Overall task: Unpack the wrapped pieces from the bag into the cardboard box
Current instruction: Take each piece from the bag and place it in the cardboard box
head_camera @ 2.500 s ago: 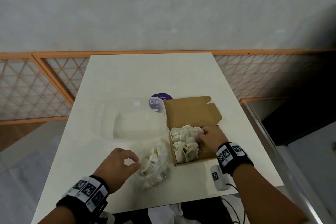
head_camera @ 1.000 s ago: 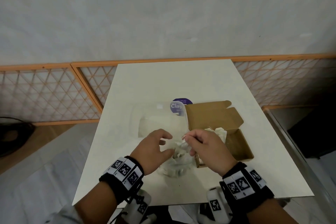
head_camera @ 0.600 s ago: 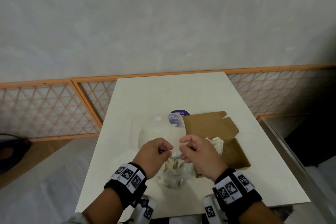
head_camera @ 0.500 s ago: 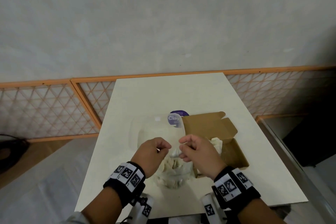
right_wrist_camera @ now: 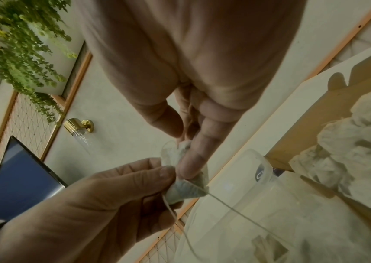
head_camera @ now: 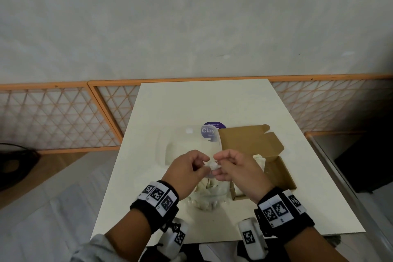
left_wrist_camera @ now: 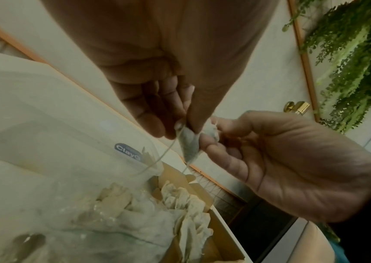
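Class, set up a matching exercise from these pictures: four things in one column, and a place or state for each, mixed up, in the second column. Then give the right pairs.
Things
1. wrapped piece
2. cardboard box
3. plastic bag
4. purple label

Places or states
A. on the table, open, with white pieces inside
B. at the far end of the clear plastic, beside the box's raised lid
C. pinched between left hand and right hand
D. clear, under the hands, left of the box

Pairs: 1-C, 2-A, 3-D, 4-B

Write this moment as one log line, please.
left hand: pinches wrapped piece | right hand: pinches same piece | bag: table | box: open
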The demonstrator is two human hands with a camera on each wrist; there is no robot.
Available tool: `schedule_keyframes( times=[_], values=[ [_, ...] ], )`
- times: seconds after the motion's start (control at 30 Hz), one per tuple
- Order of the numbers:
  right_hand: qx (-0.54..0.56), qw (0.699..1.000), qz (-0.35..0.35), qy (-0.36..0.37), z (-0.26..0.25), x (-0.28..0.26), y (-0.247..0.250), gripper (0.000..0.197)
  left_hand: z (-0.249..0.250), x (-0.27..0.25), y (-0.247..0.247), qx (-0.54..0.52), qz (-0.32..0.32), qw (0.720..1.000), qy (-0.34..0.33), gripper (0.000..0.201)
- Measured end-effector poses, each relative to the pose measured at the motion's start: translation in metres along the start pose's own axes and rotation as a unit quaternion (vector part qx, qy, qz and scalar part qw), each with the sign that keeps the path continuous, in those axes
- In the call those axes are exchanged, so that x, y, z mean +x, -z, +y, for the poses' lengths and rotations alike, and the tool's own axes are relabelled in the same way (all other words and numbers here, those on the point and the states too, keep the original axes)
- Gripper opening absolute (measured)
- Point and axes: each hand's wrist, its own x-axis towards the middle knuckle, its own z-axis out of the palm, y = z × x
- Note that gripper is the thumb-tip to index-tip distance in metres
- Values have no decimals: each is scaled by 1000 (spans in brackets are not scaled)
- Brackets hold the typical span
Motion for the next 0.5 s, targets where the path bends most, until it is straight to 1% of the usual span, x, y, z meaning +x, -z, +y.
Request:
schedule_keyframes(
  times=[0.07,0.13,0.17,0.27,0.5],
  values=[
    [-16,1000,-13,0,4,2,1,22,-3,2,1,3,10,1000,7,7],
    [-54,998,-19,9,11,4,3,30,-4,1,2,-6,17,1000,19,10],
    [-73,997,-18,13,14,5,4,31,-4,1,3,-16,21,999,26,10],
    [-97,995,-10,22,17,7,6,26,-3,2,6,-39,24,998,41,9],
    [-188,981,22,31,16,9,14,16,-2,7,13,-16,59,997,38,10]
  ],
)
